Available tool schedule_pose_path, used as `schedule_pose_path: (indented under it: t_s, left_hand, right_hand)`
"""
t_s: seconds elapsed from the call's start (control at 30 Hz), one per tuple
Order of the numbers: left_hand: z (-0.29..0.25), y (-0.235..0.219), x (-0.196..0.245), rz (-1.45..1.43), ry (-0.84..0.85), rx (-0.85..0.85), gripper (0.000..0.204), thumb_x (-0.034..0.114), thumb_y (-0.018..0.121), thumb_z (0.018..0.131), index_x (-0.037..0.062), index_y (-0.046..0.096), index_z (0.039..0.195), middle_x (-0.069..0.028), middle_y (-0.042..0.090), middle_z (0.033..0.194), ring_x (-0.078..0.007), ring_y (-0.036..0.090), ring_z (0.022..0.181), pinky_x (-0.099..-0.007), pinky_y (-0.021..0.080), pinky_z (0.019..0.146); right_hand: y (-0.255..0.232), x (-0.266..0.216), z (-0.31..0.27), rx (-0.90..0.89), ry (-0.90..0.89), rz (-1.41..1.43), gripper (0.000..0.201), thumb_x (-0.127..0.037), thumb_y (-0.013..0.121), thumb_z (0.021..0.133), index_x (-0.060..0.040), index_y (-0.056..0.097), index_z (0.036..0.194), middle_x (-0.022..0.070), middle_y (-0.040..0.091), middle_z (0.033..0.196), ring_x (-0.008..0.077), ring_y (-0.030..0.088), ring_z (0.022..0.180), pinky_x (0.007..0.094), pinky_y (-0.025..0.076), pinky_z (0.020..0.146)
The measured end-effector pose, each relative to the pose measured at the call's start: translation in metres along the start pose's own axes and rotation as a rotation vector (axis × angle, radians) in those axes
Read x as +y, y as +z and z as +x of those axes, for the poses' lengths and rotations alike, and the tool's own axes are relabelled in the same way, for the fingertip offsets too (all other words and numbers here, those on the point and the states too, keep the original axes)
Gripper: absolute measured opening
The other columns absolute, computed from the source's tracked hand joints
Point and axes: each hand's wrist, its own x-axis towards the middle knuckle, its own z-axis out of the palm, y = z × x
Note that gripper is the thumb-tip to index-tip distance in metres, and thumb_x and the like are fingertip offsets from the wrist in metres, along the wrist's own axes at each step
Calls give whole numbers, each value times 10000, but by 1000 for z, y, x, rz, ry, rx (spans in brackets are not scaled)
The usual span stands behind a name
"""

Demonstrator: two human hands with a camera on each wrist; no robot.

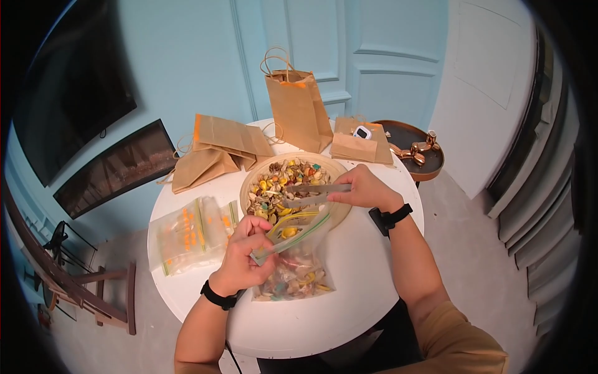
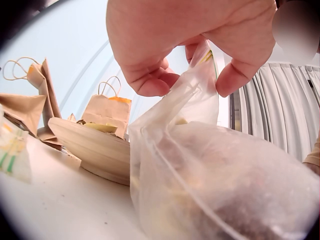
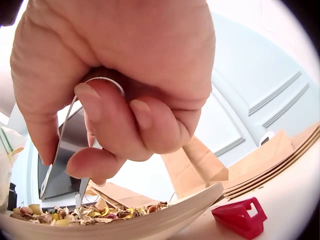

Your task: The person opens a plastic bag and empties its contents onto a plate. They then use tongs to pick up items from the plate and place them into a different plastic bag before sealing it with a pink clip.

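Note:
My left hand (image 1: 243, 252) pinches the top edge of a clear zip bag (image 1: 321, 290) with a yellow and green seal. The bag's mouth is parted, and a mix of brown, yellow and teal pieces fills its lower part on the table. In my right hand (image 1: 364, 187) is a pair of metal tongs (image 1: 336, 187), gripped between thumb and fingers. Their tips point left over a wide, pale bowl (image 1: 341, 215) of small mixed dried pieces (image 1: 268, 186). The right wrist view shows the bent end of the tongs (image 3: 66, 120) inside the hand.
More zip bags (image 1: 177, 240) lie flat at the left of the white table (image 1: 355, 287). Brown paper bags (image 1: 296, 112) stand and lie behind the bowl. A small white device (image 1: 362, 132) rests on folded paper bags at the right. A red plastic piece (image 3: 242, 217) sits beside the bowl.

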Motion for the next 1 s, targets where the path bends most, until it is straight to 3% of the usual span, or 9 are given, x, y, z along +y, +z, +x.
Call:
schedule_pose_path:
  t_s: [0.03, 0.07, 0.27, 0.47, 0.57, 0.7, 1.0]
  left_hand:
    - [1, 0, 0, 8, 11, -1, 99, -30, 704, 694, 7, 646, 764, -127, 518, 1106, -156, 507, 795, -275, 442, 768]
    - [1, 0, -1, 14, 19, -2, 99, -31, 704, 694, 7, 644, 764, -126, 517, 1105, -156, 505, 796, -277, 441, 769]
    - [-2, 2, 2, -17, -66, -18, 94, -24, 684, 706, 28, 619, 748, -105, 508, 1141, -173, 484, 904, -303, 409, 867]
    - [-1, 2, 1, -8, -61, -21, 95, -16, 691, 704, 30, 620, 748, -102, 507, 1141, -176, 476, 896, -303, 404, 867]
    - [-1, 0, 2, 5, -64, -24, 95, -13, 694, 705, 31, 623, 750, -106, 506, 1148, -176, 474, 901, -303, 404, 871]
    - [1, 2, 0, 43, 15, -5, 90, -18, 705, 688, 11, 652, 755, -124, 518, 1085, -158, 498, 774, -283, 439, 778]
    - [1, 3, 2, 42, -7, -2, 89, -17, 704, 690, 11, 653, 757, -121, 517, 1097, -157, 494, 786, -285, 437, 793]
  right_hand:
    - [0, -3, 0, -27, 19, -28, 295, -265, 814, 806, -5, 761, 935, 72, 677, 694, 110, 527, 609, 273, 459, 588]
    - [3, -1, 1, -26, 13, -54, 319, -301, 812, 797, -5, 756, 900, 115, 682, 699, 180, 553, 588, 298, 468, 581]
    - [13, 3, 5, -25, -77, -223, 358, -365, 769, 825, -9, 747, 852, 162, 667, 693, 316, 598, 642, 376, 490, 619]
    - [16, 5, 3, 10, -64, -330, 399, -433, 740, 837, -37, 759, 880, 150, 657, 719, 341, 591, 830, 440, 499, 752]
    - [7, -3, -2, -6, 9, -316, 388, -426, 738, 836, -40, 754, 861, 142, 669, 742, 342, 585, 864, 440, 500, 754]
    - [6, -2, 0, -33, 3, -333, 363, -408, 739, 835, -45, 750, 859, 141, 676, 767, 349, 591, 864, 444, 501, 760]
    - [15, 15, 4, -18, -33, -306, 357, -388, 746, 838, -37, 755, 904, 173, 677, 803, 361, 607, 866, 444, 505, 768]
